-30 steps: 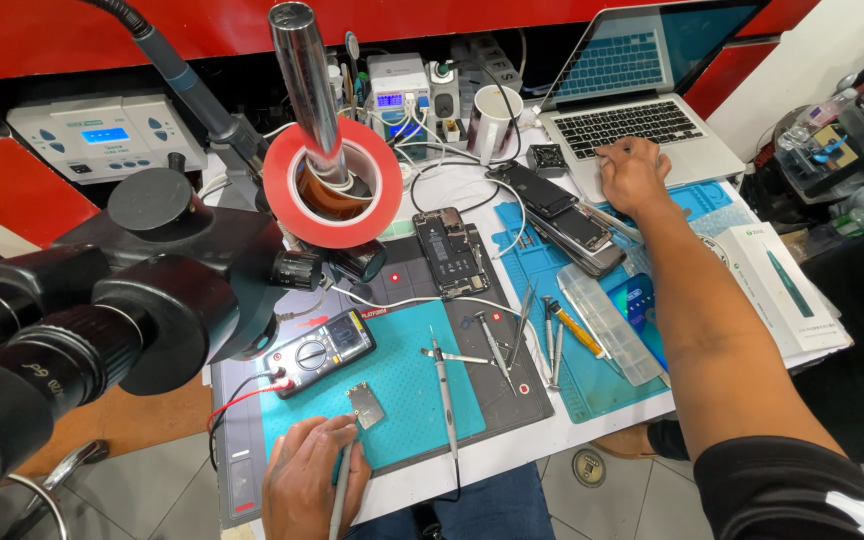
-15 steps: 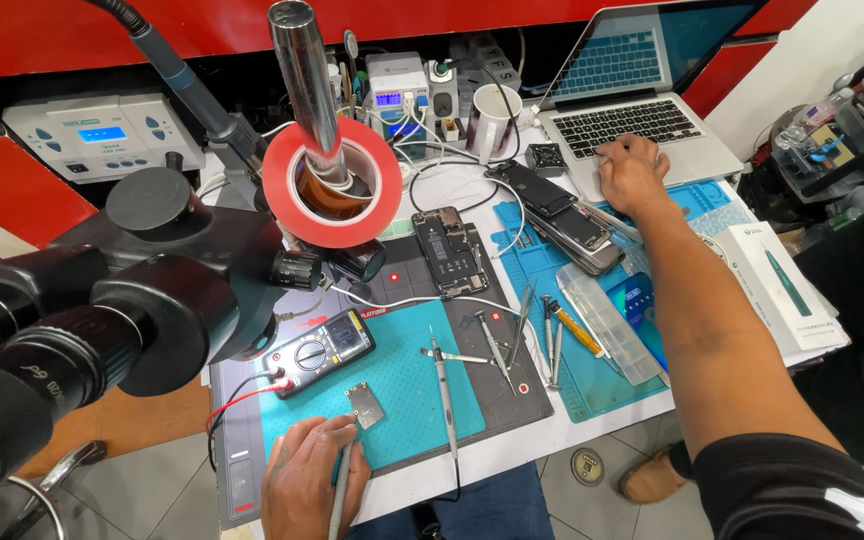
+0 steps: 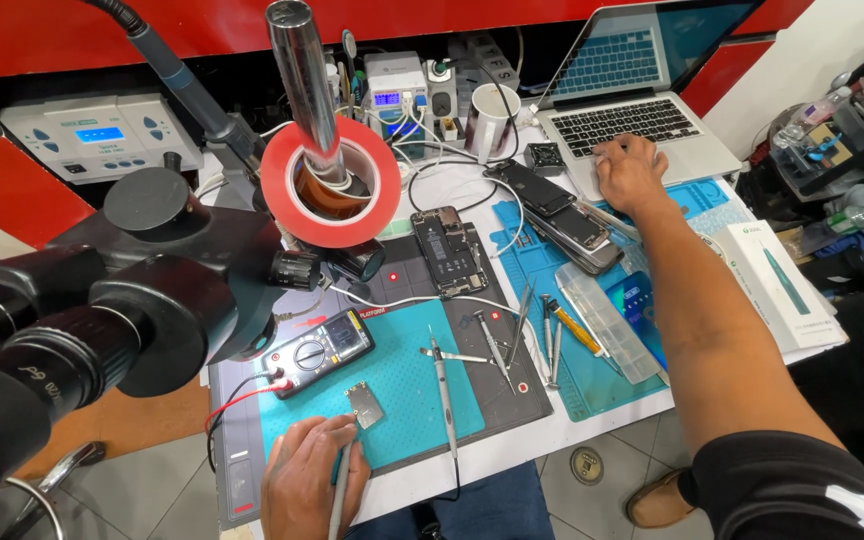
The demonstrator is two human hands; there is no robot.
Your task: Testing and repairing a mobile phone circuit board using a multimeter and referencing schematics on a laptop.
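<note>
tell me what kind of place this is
Most likely a phone repair bench. An opened smartphone lies on a work mat beside a digital multimeter, a stereo microscope stands over them, and loose screwdrivers lie scattered nearby.

Red wall panels point(image 3: 72, 40), white workbench point(image 3: 592, 425), seemingly grey tiled floor point(image 3: 152, 480).

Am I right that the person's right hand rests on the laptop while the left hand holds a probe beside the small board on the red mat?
Not quite: the head view shows the mat is teal, not red. The right hand does rest on the laptop, and the left hand holds the probe beside the small board.
</note>
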